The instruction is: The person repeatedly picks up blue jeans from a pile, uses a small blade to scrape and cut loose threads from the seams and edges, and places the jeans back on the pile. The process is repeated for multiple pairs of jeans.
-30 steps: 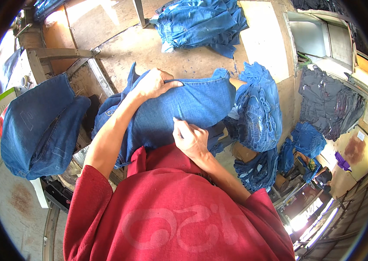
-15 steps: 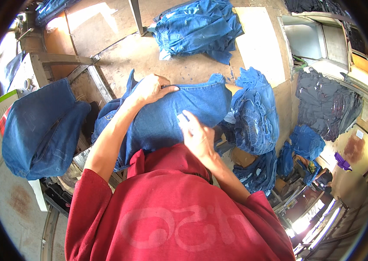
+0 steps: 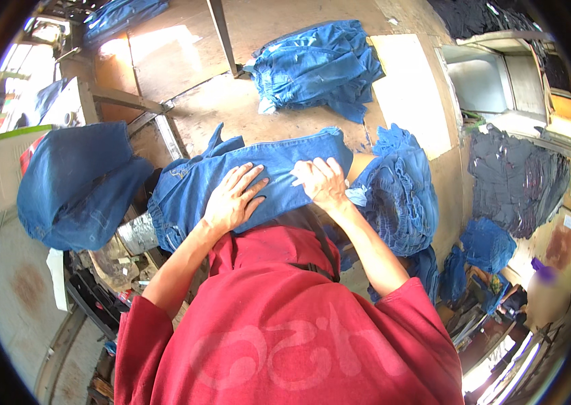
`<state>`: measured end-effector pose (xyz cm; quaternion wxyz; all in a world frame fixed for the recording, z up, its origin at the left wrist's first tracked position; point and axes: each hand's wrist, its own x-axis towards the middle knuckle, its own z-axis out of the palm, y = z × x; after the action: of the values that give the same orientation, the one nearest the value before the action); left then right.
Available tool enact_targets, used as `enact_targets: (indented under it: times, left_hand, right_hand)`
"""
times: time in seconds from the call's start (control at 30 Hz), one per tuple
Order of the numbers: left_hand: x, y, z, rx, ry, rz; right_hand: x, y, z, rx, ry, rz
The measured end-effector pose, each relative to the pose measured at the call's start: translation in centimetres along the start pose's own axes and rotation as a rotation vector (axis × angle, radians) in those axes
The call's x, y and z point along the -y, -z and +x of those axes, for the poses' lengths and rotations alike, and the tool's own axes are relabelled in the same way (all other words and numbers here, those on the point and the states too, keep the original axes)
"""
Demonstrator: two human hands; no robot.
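Observation:
A pair of blue denim trousers lies spread sideways in front of me, its far edge running along a seam. My left hand rests flat on the cloth with its fingers spread. Over the right part of the same denim, my right hand is closed, its fingers curled around something small and whitish whose kind I cannot make out. That small thing pokes out on the left side of the fingers, close to the cloth.
More denim hangs in a heap at the left. A stack of gathered denim garments lies right of my work, another pile beyond it. Dark garments lie far right. A metal post rises at the back.
My left hand has let go of the far edge and come nearer, now flat on the denim. My right hand has moved right and slightly away. The cloth lies flatter.

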<state>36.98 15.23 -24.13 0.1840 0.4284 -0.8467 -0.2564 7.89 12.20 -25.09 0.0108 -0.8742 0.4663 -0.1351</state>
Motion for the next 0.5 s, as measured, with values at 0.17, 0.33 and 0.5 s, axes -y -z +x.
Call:
enact_targets:
  times: [0.17,0.33,0.5]
  left_hand:
    - [-0.6,0.4,0.4,-0.1,-0.033,0.052]
    - [-2.8,2.6,-4.2,-0.291,0.355,0.17]
    - [-3.9,3.5,-13.1,-0.598,1.211,0.476]
  right_hand:
    - [-2.1,1.0,0.4,-0.031,-0.092,0.157]
    - [-2.0,2.5,0.7,0.119,-0.432,0.569]
    - [-2.4,5.5,0.2,0.195,-0.606,0.591]
